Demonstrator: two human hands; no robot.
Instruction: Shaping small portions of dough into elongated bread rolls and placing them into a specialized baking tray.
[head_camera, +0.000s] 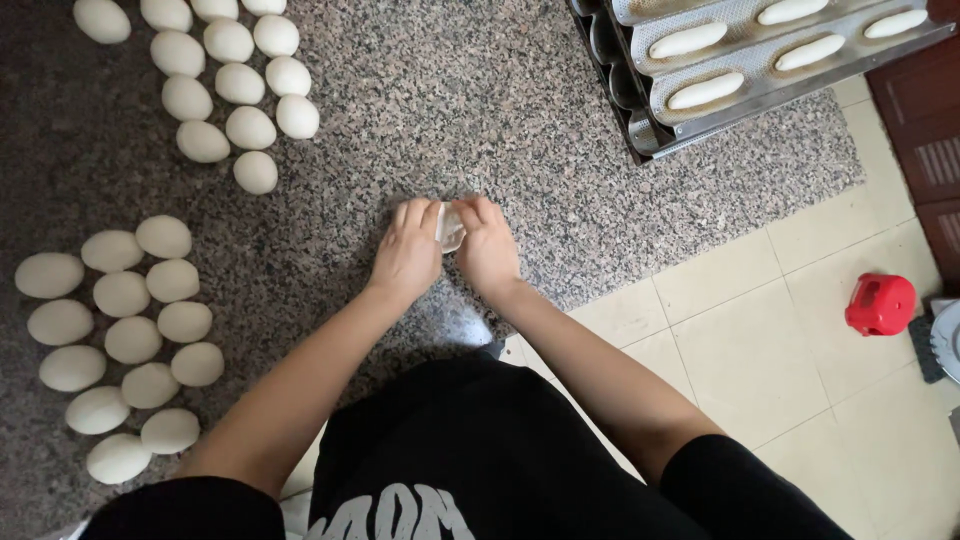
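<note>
On the speckled granite counter (450, 110), my left hand (408, 252) and my right hand (487, 245) press together around one pale piece of dough (450, 228). Only a sliver of the dough shows between the fingers, low against the stone. Both hands curl over it, knuckles up. Two groups of several round white dough balls lie to the left: one group (235, 85) at the top left, another (120, 335) along the left edge.
A perforated metal baking tray (760, 95) with several long shaped dough pieces sits at the top right, overhanging the counter's edge. Beige floor tiles (740, 340) lie to the right, with a red plastic object (880, 303) on them.
</note>
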